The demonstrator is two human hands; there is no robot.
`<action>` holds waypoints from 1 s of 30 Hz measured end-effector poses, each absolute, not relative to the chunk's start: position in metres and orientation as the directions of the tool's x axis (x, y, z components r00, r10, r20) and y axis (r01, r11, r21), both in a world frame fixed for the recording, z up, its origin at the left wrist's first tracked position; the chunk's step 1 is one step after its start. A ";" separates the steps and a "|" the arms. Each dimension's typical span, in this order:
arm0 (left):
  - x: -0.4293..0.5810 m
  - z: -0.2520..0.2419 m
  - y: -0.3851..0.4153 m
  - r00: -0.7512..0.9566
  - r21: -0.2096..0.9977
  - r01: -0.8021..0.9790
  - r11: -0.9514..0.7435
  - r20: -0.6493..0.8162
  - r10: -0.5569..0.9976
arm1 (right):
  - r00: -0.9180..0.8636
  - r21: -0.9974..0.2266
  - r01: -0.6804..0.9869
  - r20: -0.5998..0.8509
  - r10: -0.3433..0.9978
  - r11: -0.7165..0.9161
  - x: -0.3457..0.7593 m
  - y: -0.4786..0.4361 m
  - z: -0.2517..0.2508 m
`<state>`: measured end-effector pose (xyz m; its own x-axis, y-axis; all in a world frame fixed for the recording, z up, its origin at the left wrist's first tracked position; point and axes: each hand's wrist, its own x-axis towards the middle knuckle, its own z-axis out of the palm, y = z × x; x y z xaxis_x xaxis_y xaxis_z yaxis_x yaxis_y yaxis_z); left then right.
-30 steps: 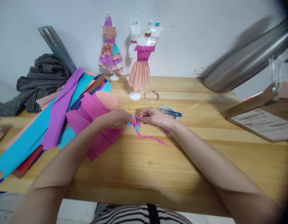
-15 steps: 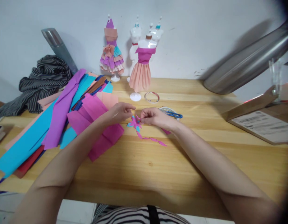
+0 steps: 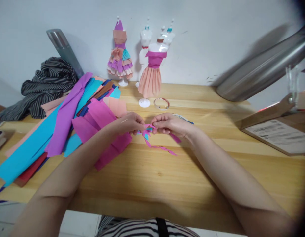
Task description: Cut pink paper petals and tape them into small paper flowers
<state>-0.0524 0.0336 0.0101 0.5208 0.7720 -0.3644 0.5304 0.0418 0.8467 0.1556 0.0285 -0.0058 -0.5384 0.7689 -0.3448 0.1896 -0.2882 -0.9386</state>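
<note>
Between my two hands is a small pink and blue paper flower, partly covered by my fingers. My left hand is closed, its thumb and fingers pinching the pink paper at the flower's left side. From the right, my right hand pinches the pink paper too, a short pink piece stretching between the fingertips. A thin, wavy pink paper strip lies on the wood just below. Another bit of pink paper shows under my right hand.
Crepe paper sheets pile up at left, beside a striped cloth and a bottle. Behind stand mini mannequins in paper dresses and a ring of tape. A blue-handled tool is half hidden. At right: cardboard box, steel flask.
My left hand has come down and right and now pinches the pink paper. My right hand has shifted slightly right, and a pink piece now spans both hands above the flower.
</note>
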 end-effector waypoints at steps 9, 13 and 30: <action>-0.050 0.013 0.032 0.566 0.882 0.454 0.125 -0.394 0.725 | -0.468 -0.940 0.337 -0.115 0.877 0.057 0.155 0.028 0.003; -0.049 0.014 0.030 0.573 0.886 0.445 0.126 -0.390 0.720 | -0.544 -0.948 0.317 -0.151 0.826 0.036 0.152 0.024 0.003; -0.049 0.024 0.029 0.388 0.917 0.351 0.191 -0.328 0.862 | -0.431 -0.422 0.711 0.371 0.822 0.563 0.144 0.011 0.005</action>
